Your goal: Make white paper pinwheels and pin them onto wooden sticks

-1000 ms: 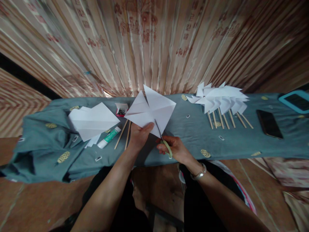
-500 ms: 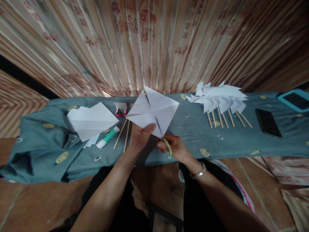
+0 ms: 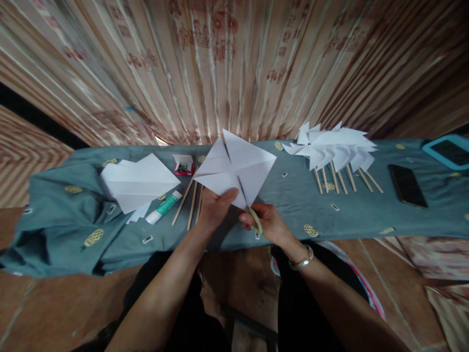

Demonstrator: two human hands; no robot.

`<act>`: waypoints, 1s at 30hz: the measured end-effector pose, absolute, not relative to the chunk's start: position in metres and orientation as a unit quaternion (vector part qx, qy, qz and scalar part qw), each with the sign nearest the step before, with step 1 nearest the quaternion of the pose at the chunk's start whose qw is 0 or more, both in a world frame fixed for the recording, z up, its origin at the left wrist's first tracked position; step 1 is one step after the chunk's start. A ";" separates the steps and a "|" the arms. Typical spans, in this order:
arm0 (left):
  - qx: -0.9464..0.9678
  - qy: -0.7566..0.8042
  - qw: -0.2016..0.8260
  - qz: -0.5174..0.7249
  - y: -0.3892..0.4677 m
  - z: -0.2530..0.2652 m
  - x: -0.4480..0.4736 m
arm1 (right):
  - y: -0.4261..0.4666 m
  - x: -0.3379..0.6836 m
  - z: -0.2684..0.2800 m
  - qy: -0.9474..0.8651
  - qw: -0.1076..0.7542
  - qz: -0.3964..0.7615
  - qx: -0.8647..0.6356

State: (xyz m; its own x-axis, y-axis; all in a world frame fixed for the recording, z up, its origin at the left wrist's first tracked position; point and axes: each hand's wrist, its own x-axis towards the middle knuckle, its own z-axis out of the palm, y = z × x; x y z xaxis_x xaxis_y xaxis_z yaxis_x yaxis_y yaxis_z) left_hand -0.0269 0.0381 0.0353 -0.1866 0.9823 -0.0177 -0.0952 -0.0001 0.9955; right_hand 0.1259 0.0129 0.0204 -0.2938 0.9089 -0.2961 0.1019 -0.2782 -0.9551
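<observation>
A square sheet of white paper (image 3: 252, 164), turned corner toward me, is held up above the cloth; slits run in from its corners toward the middle. My left hand (image 3: 217, 208) grips its near left side, thumb on top and fingers underneath. My right hand (image 3: 266, 221) is closed around scissors (image 3: 256, 221) with pale green handles. Their blades lie at the slit in the near corner. Beneath and left of the sheet are several wooden sticks (image 3: 182, 203), partly hidden by the paper and my left hand.
On the teal cloth (image 3: 293, 205) at left lie more white sheets (image 3: 141, 183), a glue stick (image 3: 163, 208) and a small red box of pins (image 3: 183, 167). At right are several paper pinwheels (image 3: 335, 146) on sticks, a black phone (image 3: 407, 186) and a blue-framed device (image 3: 449, 151). A curtain (image 3: 220, 73) hangs behind.
The paper and both hands have shifted slightly to the right. The scissors remain at the near corner's slit, and the other things lie as before.
</observation>
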 end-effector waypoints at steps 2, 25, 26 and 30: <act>0.427 0.521 0.473 0.568 0.038 0.035 -0.027 | 0.013 0.125 0.021 -0.500 0.326 0.630 -0.497; 0.436 0.521 0.467 0.566 0.036 0.036 -0.026 | 0.014 0.123 0.027 -0.469 0.338 0.638 -0.509; 0.436 0.523 0.465 0.566 0.036 0.036 -0.026 | 0.014 0.123 0.027 -0.470 0.340 0.636 -0.509; 0.434 0.521 0.465 0.569 0.035 0.038 -0.026 | 0.013 0.123 0.026 -0.477 0.340 0.632 -0.507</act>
State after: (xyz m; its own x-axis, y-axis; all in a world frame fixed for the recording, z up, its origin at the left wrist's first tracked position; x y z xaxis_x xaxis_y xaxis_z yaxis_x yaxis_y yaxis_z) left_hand -0.0256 0.0353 0.0378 -0.1901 0.9817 0.0087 -0.0775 -0.0239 0.9967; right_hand 0.1232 0.0130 0.0262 -0.2533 0.9140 -0.3170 0.0531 -0.3141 -0.9479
